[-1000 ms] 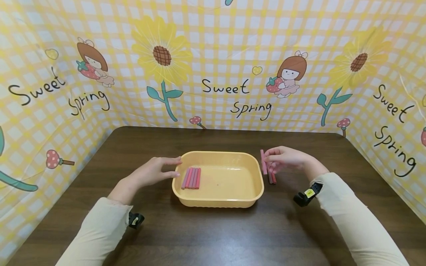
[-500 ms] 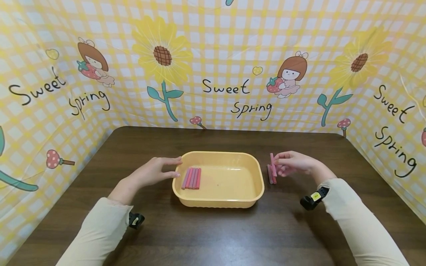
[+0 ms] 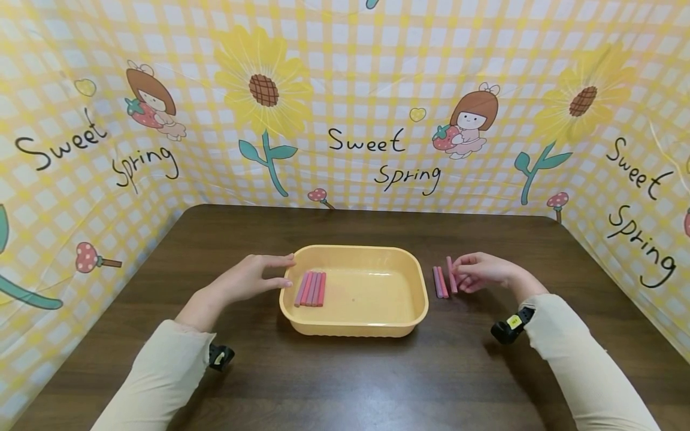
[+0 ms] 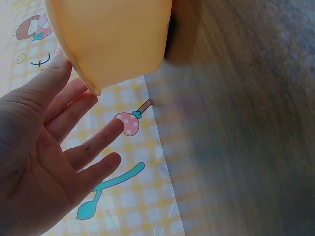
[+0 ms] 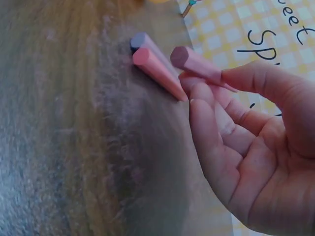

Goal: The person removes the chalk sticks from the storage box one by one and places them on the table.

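In the head view, my left hand (image 3: 253,278) is at the left end of a yellow plastic tray (image 3: 356,328), thumb and forefinger spread along its rim. The left wrist view has the other fingers extended below the tray's edge. Several pink and mauve sticks (image 3: 310,290) lie side by side inside the tray on the left. Right of the tray, my right hand (image 3: 482,272) pinches a dusty-pink six-sided stick (image 5: 197,65) between thumb and fingers. Just left of it, a mauve stick (image 5: 142,42) and a coral-pink stick (image 5: 158,71) lie together on the table.
The dark wood table (image 3: 345,383) is bounded at the back and sides by a yellow checked cloth (image 3: 356,78) with printed sunflowers. Black cameras are strapped at both wrists, over cream sleeves (image 3: 156,359).
My right hand has moved right with the pinched stick, from beside the tray's rim, past the two sticks on the table, to their right side. The left hand and tray have stayed put.
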`<action>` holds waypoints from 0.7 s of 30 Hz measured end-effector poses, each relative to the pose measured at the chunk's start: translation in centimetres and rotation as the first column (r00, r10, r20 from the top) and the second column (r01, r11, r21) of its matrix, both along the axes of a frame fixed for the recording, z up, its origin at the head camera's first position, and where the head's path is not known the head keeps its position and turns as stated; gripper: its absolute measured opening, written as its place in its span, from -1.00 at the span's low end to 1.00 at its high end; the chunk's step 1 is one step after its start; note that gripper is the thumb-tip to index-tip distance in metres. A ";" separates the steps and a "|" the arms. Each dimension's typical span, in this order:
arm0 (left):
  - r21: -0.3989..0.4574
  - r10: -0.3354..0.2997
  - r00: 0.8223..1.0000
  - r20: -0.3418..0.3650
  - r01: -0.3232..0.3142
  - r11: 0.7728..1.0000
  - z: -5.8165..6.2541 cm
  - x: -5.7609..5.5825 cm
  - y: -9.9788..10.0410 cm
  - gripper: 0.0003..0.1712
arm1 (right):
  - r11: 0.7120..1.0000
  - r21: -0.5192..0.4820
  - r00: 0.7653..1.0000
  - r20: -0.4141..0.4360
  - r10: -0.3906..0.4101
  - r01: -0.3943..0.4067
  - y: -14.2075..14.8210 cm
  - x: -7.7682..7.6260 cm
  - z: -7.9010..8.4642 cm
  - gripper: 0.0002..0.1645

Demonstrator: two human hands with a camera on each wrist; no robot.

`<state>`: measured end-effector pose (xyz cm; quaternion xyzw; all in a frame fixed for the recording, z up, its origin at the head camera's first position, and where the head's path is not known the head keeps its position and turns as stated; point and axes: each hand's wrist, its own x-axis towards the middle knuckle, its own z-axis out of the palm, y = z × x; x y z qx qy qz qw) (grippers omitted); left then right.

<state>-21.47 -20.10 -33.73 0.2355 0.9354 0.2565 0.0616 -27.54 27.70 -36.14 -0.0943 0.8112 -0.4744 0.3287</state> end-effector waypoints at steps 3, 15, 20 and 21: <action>0.000 0.002 1.000 0.004 -0.002 1.000 0.0 0.0 0.0 -0.42 | 1.000 0.025 1.000 -0.004 -0.009 0.009 -0.1 0.1 -0.2 -0.74; 0.003 0.003 1.000 0.003 -0.003 1.000 0.1 0.1 0.0 -0.43 | 0.994 0.101 0.999 -0.013 -0.047 0.048 -0.6 0.2 -0.8 -0.71; 0.004 0.001 1.000 0.002 -0.001 1.000 0.1 0.1 0.0 -0.43 | 0.992 0.114 0.998 -0.011 -0.059 0.060 -0.7 0.1 -0.9 -0.71; 0.003 0.001 1.000 0.001 -0.001 1.000 0.1 0.1 0.0 -0.43 | 0.991 0.118 0.998 -0.012 -0.060 0.061 -0.7 0.1 -1.0 -0.71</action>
